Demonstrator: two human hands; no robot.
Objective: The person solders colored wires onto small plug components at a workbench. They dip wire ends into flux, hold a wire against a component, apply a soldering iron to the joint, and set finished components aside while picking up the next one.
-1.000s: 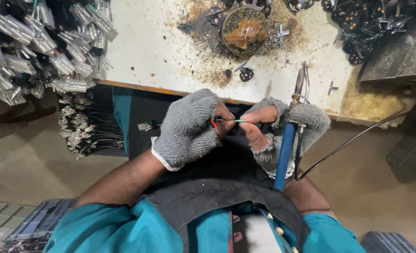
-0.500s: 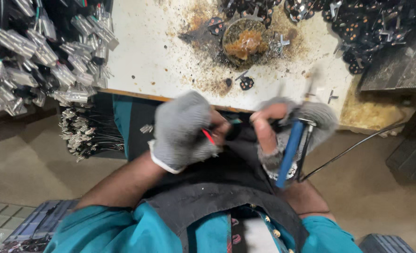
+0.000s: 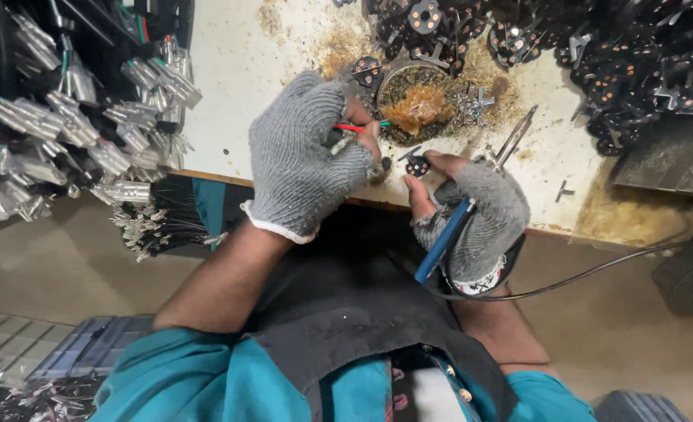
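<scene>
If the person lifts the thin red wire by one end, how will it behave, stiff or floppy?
The red wire looks very thin beside the gloved left hand that pinches it, so it is probably floppy and light. Its short exposed part runs nearly straight towards the round dish of brown paste, so a short end may hold its shape. The knit glove likely grips it well.

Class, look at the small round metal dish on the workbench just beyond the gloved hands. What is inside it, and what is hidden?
The round dish holds a lump of amber-brown paste with dark residue around it. The left hand dips red and green wire ends at its near rim. The dish's bottom is covered by the paste.
</scene>
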